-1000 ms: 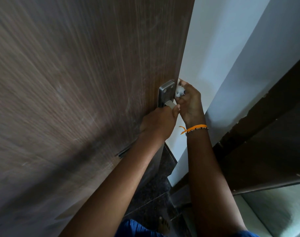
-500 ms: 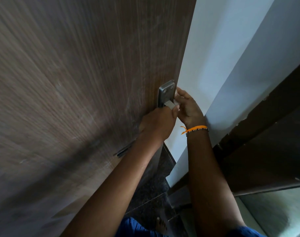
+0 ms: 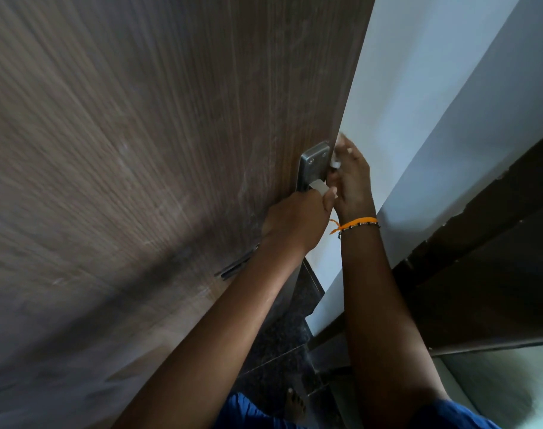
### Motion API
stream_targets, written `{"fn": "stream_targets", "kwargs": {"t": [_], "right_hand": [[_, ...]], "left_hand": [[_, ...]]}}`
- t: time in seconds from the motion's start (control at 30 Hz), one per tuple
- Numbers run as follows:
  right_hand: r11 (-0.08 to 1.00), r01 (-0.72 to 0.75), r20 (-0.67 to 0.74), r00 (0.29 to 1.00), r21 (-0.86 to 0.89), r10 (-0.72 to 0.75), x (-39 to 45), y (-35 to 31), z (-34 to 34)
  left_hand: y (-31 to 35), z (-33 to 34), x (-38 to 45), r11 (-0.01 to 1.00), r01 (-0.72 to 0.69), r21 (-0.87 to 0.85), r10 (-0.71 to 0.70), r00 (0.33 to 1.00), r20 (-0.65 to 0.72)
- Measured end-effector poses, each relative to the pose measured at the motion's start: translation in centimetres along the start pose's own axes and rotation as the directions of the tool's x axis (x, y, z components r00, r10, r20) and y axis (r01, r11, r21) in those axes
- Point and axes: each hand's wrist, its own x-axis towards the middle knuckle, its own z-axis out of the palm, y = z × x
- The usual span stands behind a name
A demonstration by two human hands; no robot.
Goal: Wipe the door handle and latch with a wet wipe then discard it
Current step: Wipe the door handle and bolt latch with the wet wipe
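My right hand [image 3: 352,181] has its fingers [image 3: 348,152] bunched around the wet wipe [image 3: 335,162], a small white wad that shows only at the fingertips, pressed against the door's edge just beside the handle plate [image 3: 312,164]. I judge that is where the latch sits, though my hand hides the latch itself. Holding the wipe crumpled rather than spread lets me push it into that narrow edge.

My left hand [image 3: 298,221] is clenched around the door handle [image 3: 319,186], of which only the pale metal stub above my thumb shows. I take this grip as a brace: it keeps the door [image 3: 171,150] from swinging while the other hand rubs, and it may hold the lever down so the latch stays put.

Further out, an orange thread and a beaded band [image 3: 356,223] circle my right wrist. The door stands ajar, with a white wall [image 3: 418,119] beyond its edge and dark speckled floor [image 3: 282,335] below.

I judge the wiping to be mid-way; the part of the handle under my left palm may still need a pass, and the wipe is not yet discarded. No bin is visible.
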Motion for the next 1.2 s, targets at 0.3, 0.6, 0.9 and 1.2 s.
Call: {"fn": "stream_targets", "kwargs": {"t": [0.3, 0.6, 0.9, 1.2], "right_hand": [[0.986, 0.012, 0.017, 1.0, -0.167, -0.009, -1.6, 1.5, -2.0], [0.994, -0.022, 0.056, 0.998, -0.105, 0.027, -1.0, 0.0, -0.8], [0.98, -0.03, -0.013, 1.0, -0.196, 0.028, -3.2, 1.2, -3.2], [0.971, 0.059, -0.202, 0.974, -0.23, -0.107, -5.0, 1.8, -1.7]], "left_hand": [[0.1, 0.1, -0.2, 0.999, -0.046, -0.004, 0.046, 0.999, 0.013], [0.2, 0.1, -0.5, 0.998, -0.06, 0.03, 0.06, 0.998, 0.001], [0.2, 0.3, -0.6, 0.998, -0.064, 0.02, 0.064, 0.998, 0.024], [1.1, -0.5, -1.1, 0.997, -0.009, -0.078, 0.016, 0.996, 0.088]]}}
